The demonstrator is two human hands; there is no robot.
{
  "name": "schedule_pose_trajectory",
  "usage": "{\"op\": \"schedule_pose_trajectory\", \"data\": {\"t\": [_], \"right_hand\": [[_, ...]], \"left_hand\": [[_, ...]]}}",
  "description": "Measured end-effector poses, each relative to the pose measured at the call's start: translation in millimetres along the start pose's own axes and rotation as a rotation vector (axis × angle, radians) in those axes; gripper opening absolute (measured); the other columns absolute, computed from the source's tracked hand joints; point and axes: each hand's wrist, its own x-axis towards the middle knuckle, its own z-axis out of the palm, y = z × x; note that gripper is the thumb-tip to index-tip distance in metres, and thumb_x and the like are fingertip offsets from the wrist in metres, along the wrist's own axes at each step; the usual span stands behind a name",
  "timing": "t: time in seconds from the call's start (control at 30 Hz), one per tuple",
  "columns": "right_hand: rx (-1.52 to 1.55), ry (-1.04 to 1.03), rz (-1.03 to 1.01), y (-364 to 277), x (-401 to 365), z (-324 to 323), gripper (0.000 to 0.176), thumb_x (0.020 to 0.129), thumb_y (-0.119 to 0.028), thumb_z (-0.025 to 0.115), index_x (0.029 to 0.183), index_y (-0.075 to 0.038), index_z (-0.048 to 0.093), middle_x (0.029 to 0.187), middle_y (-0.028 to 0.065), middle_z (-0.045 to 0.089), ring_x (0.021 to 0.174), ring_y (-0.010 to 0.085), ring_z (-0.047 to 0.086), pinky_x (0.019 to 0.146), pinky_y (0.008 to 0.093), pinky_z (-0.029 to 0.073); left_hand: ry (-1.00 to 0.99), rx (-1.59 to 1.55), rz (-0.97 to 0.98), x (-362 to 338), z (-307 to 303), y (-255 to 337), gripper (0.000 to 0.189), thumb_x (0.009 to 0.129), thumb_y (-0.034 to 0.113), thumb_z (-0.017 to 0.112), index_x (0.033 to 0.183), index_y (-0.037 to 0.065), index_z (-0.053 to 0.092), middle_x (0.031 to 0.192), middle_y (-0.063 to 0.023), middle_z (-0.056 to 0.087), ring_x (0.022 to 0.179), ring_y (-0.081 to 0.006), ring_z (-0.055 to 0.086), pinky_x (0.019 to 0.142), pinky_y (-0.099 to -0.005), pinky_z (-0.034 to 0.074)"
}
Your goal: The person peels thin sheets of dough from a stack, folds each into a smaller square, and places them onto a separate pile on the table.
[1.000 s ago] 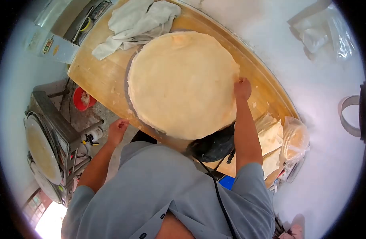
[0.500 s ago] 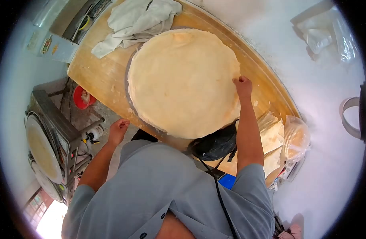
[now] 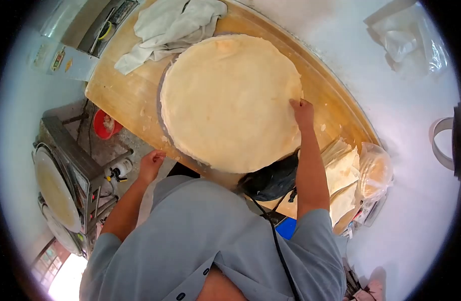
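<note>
A large round pile of thin, pale flatbreads [image 3: 225,105] lies on a grey round board [image 3: 160,116], whose rim shows at the left. My right hand [image 3: 302,112] is at the pile's right edge, its fingers closed in a pinch on the rim of the top flatbread. Beside the table's near-left edge, my left hand [image 3: 151,165] hovers apart from the pile with its fingers curled together. Nothing shows in it.
A crumpled grey cloth [image 3: 175,30] lies at the back left of the wooden table [image 3: 125,95]. Folded flatbread sheets [image 3: 341,173], a plastic bag of round flatbreads [image 3: 375,170] and a black bag [image 3: 270,178] are at the right. Round griddles [image 3: 57,188] and a red bucket [image 3: 103,125] stand left.
My right hand has shifted slightly left and toward me along the pile's edge. My left hand has barely moved.
</note>
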Motion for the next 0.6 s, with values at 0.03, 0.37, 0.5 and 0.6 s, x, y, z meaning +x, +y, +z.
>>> {"op": "schedule_pose_trajectory", "data": {"t": [0.03,0.37,0.5,0.6], "right_hand": [[0.182,-0.108,0.169,7,4,-7,0.027,0.084,-0.029,0.070,0.075,-0.007,0.058,0.064,0.0084,0.054,0.060,0.0273,0.059,0.056,0.0429,0.044],[0.800,-0.235,0.560,-21,-32,-38,0.036,0.086,-0.032,0.073,0.105,-0.001,0.066,0.073,0.0004,0.057,0.066,0.0155,0.057,0.059,0.0276,0.049],[0.771,-0.231,0.429,8,-46,-26,0.031,0.086,-0.028,0.072,0.097,0.000,0.067,0.072,0.0017,0.059,0.066,0.0143,0.057,0.058,0.0270,0.047],[0.714,-0.316,0.293,19,-46,-19,0.023,0.083,-0.021,0.072,0.089,0.000,0.067,0.068,0.0024,0.058,0.065,0.0130,0.057,0.057,0.0285,0.045]], "left_hand": [[0.000,0.001,-0.002,1,1,-4,0.019,0.094,0.006,0.059,0.111,-0.001,0.064,0.101,-0.0065,0.068,0.094,-0.0132,0.062,0.086,-0.0266,0.050],[0.201,0.099,0.147,5,18,83,0.020,0.092,0.008,0.062,0.111,0.002,0.066,0.101,-0.0083,0.070,0.088,-0.0147,0.065,0.080,-0.0284,0.051],[-0.019,-0.002,0.440,38,65,150,0.024,0.091,0.008,0.062,0.114,0.002,0.064,0.106,-0.0089,0.068,0.091,-0.0171,0.066,0.082,-0.0309,0.053],[-0.301,-0.154,0.388,72,129,195,0.026,0.090,0.011,0.064,0.114,0.002,0.064,0.105,-0.0098,0.069,0.094,-0.0187,0.066,0.084,-0.0318,0.053]]}}
